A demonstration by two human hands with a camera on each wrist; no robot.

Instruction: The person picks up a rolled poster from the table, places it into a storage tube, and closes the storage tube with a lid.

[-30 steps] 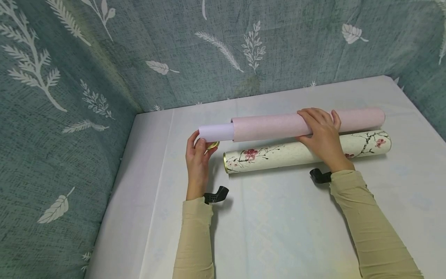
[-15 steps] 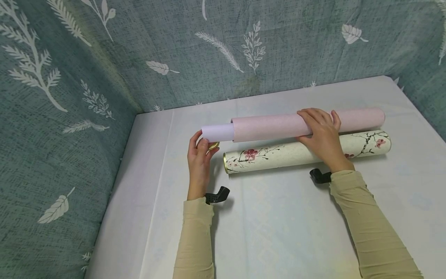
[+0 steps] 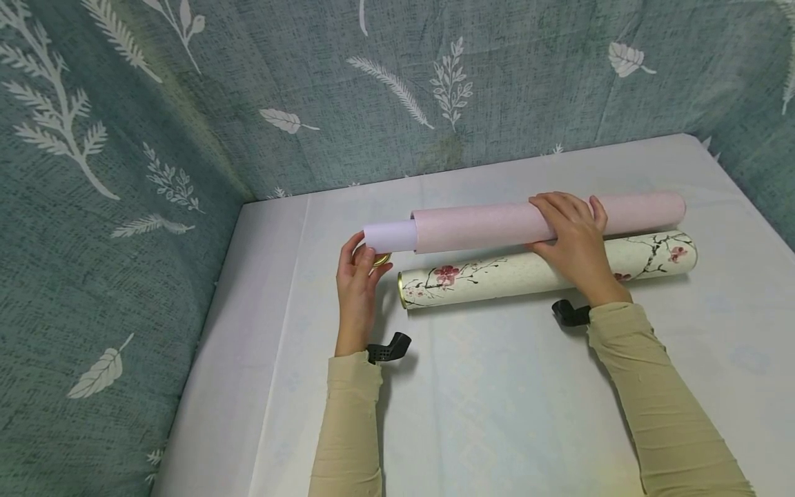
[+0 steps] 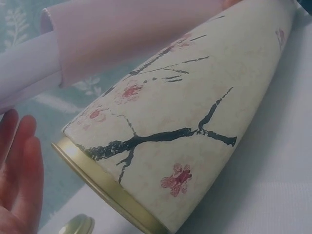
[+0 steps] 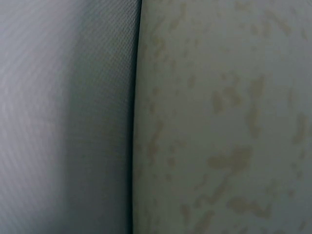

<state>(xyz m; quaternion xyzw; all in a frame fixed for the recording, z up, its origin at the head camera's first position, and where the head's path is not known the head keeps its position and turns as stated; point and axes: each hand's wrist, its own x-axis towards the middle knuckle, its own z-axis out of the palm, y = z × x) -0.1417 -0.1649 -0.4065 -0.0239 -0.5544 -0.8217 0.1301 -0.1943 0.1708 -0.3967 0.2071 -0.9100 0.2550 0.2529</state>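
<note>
A white paper roll sticks out of the left end of a pink cardboard tube. My left hand holds the roll's outer end, thumb in front and fingers around behind. Farther right, my right hand grips the pink tube from above, fingers over its top and thumb on the near side. Just in front lies a cream tube printed with dark branches and red blossoms, a gold rim at its left end. The right wrist view is filled by the cream tube's side and white cloth.
A round gold lid lies on the table behind my left fingers; the left wrist view shows the lid at its bottom edge. White cloth covers the table. A green leaf-patterned curtain hangs behind and to the left.
My left hand has moved slightly right, and the paper roll has slid a little deeper into the pink tube. My right hand and both tubes have stayed in place.
</note>
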